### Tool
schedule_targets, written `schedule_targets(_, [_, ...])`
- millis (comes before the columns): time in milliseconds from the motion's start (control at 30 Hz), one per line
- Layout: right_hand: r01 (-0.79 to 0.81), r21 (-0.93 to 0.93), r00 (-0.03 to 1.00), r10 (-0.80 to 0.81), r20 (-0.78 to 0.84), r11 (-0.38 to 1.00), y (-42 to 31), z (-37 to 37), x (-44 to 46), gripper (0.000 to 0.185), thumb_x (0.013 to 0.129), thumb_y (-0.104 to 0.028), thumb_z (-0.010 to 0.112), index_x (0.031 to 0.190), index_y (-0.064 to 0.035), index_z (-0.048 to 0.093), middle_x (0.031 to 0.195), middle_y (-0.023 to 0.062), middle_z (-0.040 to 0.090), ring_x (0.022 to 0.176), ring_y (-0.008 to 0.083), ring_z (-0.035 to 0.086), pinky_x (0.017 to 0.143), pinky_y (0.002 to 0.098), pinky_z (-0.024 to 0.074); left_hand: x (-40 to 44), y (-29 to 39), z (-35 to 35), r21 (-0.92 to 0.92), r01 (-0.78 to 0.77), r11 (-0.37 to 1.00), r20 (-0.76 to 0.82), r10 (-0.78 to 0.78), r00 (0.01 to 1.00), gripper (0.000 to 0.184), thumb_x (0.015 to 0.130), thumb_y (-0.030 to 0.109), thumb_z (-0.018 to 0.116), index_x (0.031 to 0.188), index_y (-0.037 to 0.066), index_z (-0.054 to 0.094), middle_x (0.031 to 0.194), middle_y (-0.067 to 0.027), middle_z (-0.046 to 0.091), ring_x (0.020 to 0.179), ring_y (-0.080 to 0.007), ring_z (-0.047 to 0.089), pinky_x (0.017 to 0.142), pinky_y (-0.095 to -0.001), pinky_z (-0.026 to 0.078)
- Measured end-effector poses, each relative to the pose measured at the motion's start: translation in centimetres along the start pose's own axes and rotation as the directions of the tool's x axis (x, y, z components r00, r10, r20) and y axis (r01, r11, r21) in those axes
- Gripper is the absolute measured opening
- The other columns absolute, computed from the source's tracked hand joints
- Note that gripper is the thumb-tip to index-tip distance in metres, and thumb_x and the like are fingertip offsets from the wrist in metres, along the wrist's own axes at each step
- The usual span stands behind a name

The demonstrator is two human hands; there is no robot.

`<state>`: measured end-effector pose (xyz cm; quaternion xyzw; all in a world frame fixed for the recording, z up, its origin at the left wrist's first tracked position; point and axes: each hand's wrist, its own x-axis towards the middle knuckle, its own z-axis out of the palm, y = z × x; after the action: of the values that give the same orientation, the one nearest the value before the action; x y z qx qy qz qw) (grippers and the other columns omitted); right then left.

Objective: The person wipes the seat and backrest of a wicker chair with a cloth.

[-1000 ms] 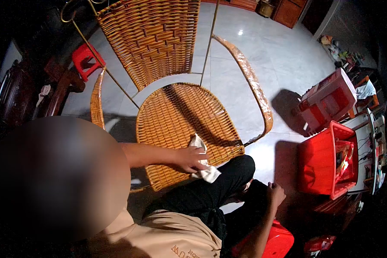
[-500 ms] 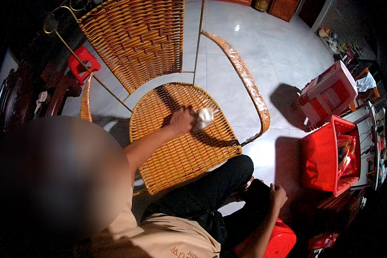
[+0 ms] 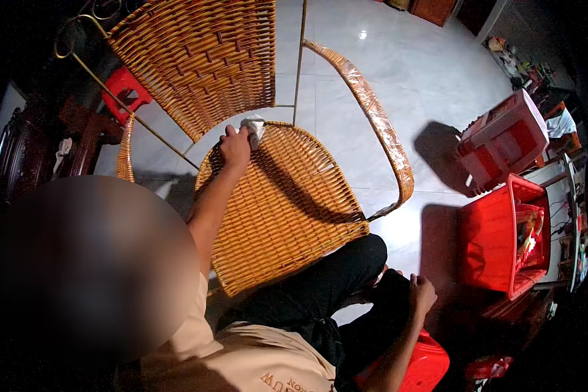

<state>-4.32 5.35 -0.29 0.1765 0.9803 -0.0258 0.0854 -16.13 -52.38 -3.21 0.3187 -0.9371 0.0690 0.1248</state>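
Observation:
My left hand [image 3: 236, 150] is closed on a crumpled white cloth [image 3: 255, 132], which touches the back edge of a woven wicker chair seat [image 3: 274, 222]. Above it stands the chair's woven backrest [image 3: 206, 59], held in a thin metal frame. A plastic-wrapped armrest [image 3: 372, 117] curves along the right side of the seat. My right hand [image 3: 423, 295] rests by my knee in black trousers, its fingers curled in with nothing visible in them. A blurred round patch covers the lower left of the view.
A red stool [image 3: 419, 366] is under me. Standing on the right are a red plastic basket [image 3: 487, 242] with packets inside and a pink-and-red container [image 3: 503, 140]. Another red stool [image 3: 119, 88] sits behind the chair at left, near dark carved furniture [image 3: 88, 140].
My left hand has carried the white cloth from the middle of the seat up and left to its back edge. My right hand has stayed by my knee.

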Motion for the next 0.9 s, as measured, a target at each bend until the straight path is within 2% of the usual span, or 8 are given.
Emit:
schedule_targets(300, [0.026,0.02,0.999,-0.026,-0.026,0.999,0.3,-0.2,-0.8,0.034,0.084,-0.042,0.057,0.088,-0.0116,0.07,0.085,0.0131,0.067,0.085,0.0333,0.064,0.075,0.0441,0.0467,-0.3,-2.3,-2.6,0.34,-0.204,0.918,0.468,0.022,0.883,0.05,0.074,0.022,0.072,0.118,0.016,0.049,0.123,-0.0151,0.045,0.091,-0.0338,0.061,0.039,-0.0322,0.047])
schedule_targets(467, [0.007,0.036,1.0,-0.008,0.022,0.999,0.6,-1.0,-1.4,0.036,0.085,-0.043,0.054,0.09,-0.0113,0.069,0.089,0.0148,0.067,0.086,0.0342,0.063,0.075,0.0459,0.0457,-1.0,-5.1,-1.5,0.356,-0.502,0.788,0.75,0.078,0.656,0.075,0.071,0.043,0.073,0.133,0.015,0.04,0.122,-0.0082,0.056,0.099,-0.0301,0.061,0.063,-0.0424,0.052])
schedule_targets(533, [0.013,0.063,1.0,-0.014,0.023,0.998,0.7,-1.7,-1.8,0.036,0.085,-0.043,0.054,0.09,-0.0113,0.069,0.089,0.015,0.067,0.086,0.0343,0.063,0.076,0.0462,0.0454,-2.5,-5.8,-1.9,0.333,-0.516,0.789,0.697,0.163,0.698,0.065,0.074,0.051,0.068,0.127,0.017,0.05,0.115,-0.0066,0.062,0.096,-0.0265,0.063,0.075,-0.0462,0.05])
schedule_targets(600, [0.016,0.084,0.999,-0.018,0.031,0.996,0.8,-2.2,-2.2,0.036,0.085,-0.043,0.053,0.09,-0.0113,0.069,0.09,0.0152,0.067,0.087,0.0344,0.063,0.076,0.0465,0.0451,-3.7,-5.5,-2.5,0.364,-0.646,0.671,0.855,0.036,0.518,0.046,0.075,0.052,0.065,0.105,0.016,0.066,0.102,-0.0039,0.067,0.09,-0.025,0.065,0.075,-0.0457,0.049])
schedule_targets(633, [0.005,0.086,1.0,-0.008,0.029,0.996,0.9,-2.3,-2.3,0.036,0.085,-0.042,0.053,0.09,-0.011,0.069,0.09,0.0154,0.067,0.087,0.0346,0.062,0.077,0.0464,0.0449,-4.7,-5.9,-2.9,0.332,-0.686,0.648,0.87,0.07,0.487,0.039,0.077,0.052,0.061,0.085,0.014,0.071,0.089,-0.0041,0.069,0.081,-0.0215,0.065,0.071,-0.0422,0.049])
schedule_targets(733, [-0.004,0.104,0.999,0.0,0.035,0.995,1.3,-2.3,-2.5,0.036,0.085,-0.042,0.053,0.091,-0.0099,0.069,0.09,0.0159,0.066,0.087,0.0352,0.062,0.078,0.0466,0.0447,-7.0,-7.1,-1.0,0.138,-0.74,0.659,0.953,0.115,0.28,0.035,0.064,0.04,0.064,0.079,0.009,0.07,0.075,-0.0111,0.065,0.063,-0.022,0.057,0.06,-0.0386,0.047])
schedule_targets(800, [0.001,0.127,1.0,-0.003,0.017,0.992,1.8,-1.8,-2.4,0.036,0.086,-0.042,0.052,0.091,-0.0094,0.068,0.09,0.0162,0.066,0.087,0.0356,0.062,0.077,0.0474,0.0448,-10.6,-4.6,-4.8,-0.081,-0.606,0.791,0.988,0.143,0.054,0.047,0.08,0.051,0.054,0.099,0.01,0.067,0.094,-0.0084,0.066,0.071,-0.0206,0.056,0.066,-0.0391,0.046])
schedule_targets(900, [0.012,0.095,1.0,-0.014,0.024,0.995,1.9,-1.8,-2.4,0.036,0.086,-0.042,0.052,0.092,-0.0098,0.068,0.091,0.0161,0.066,0.088,0.0356,0.062,0.078,0.0475,0.0445,-15.4,-3.6,-7.4,-0.334,-0.482,0.81,0.929,0.368,-0.026,0.052,0.083,0.05,0.05,0.108,0.006,0.063,0.104,-0.0103,0.065,0.085,-0.0221,0.058,0.072,-0.0412,0.045])
